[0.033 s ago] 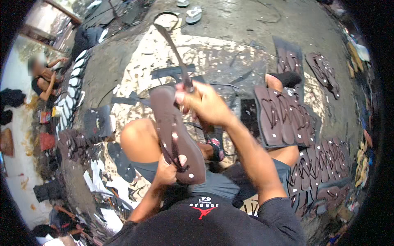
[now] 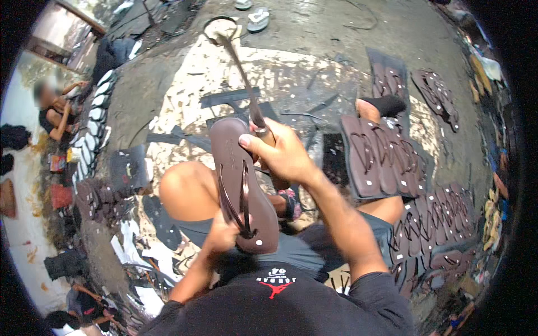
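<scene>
A brown flip-flop [image 2: 234, 145] stands over my lap, heel end away from me and toe end near my shirt, sole top facing me. Its glossy dark strap [image 2: 245, 185] is threaded in place, and a white dot marks the toe. My left hand [image 2: 222, 234] grips the flip-flop's left edge by the strap near the toe, slightly blurred. My right hand [image 2: 283, 154] is closed round the handle of a long, narrow-bladed knife [image 2: 246, 84], its blade pointing up and away. The right thumb rests against the flip-flop's heel edge.
Brown flip-flops [image 2: 381, 159] lie in a row on a board beside my right leg, with more rows behind. Dark scraps [image 2: 232, 96] and a pale stained sheet [image 2: 280, 67] cover the floor ahead. A grey slipper [image 2: 258, 21] lies far off. Another person [image 2: 56, 112] sits far left.
The flip-flop has turned more upright, with its top facing me more squarely. My left hand has shifted slightly left at the toe. My right thumb has come onto the heel edge.
</scene>
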Demonstrator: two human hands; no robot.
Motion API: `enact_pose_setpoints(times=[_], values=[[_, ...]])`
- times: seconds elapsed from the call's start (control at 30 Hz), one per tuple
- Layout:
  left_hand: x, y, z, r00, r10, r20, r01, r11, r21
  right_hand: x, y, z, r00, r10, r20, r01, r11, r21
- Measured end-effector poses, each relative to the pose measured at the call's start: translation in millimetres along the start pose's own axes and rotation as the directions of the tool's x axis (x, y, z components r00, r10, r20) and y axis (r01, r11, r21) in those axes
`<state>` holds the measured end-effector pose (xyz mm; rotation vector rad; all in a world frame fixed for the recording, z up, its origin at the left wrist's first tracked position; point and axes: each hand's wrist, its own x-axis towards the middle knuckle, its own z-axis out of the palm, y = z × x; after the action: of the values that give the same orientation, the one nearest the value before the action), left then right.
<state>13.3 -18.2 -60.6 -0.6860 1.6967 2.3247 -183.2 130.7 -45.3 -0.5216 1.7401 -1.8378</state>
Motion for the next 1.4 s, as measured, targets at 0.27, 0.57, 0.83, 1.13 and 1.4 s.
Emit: enact_pose_setpoints(times=[0.27,0.57,0.83,1.13,1.4], values=[[38.0,75.2,24.6,0.970,0.221,0.105,-0.242,0.924,0.297,-95.9,-1.2,16.2,0.949,-0.251,-0.192,0.188,0.937,-0.296],[19.6,63.9,16.2,0.998,0.061,0.034,-0.066,0.979,0.192,-109.1,73.1,17.3,0.936,-0.322,-0.142,0.152,0.734,-0.662],[9.9,73.9,14.5,0.980,0.011,0.198,-0.065,0.961,0.270,-72.4,-19.1,-20.4,0.941,-0.133,0.310,0.318,0.655,-0.685],[11.4,78.5,16.0,0.911,0.061,0.407,-0.175,0.952,0.251,-16.0,-67.4,-28.1,0.720,0.148,0.678,0.427,0.676,-0.601],[15.0,73.8,0.5,0.806,-0.232,0.544,0.134,0.968,0.214,-19.4,-80.6,-70.8,0.718,0.183,0.671,0.261,0.824,-0.504]])
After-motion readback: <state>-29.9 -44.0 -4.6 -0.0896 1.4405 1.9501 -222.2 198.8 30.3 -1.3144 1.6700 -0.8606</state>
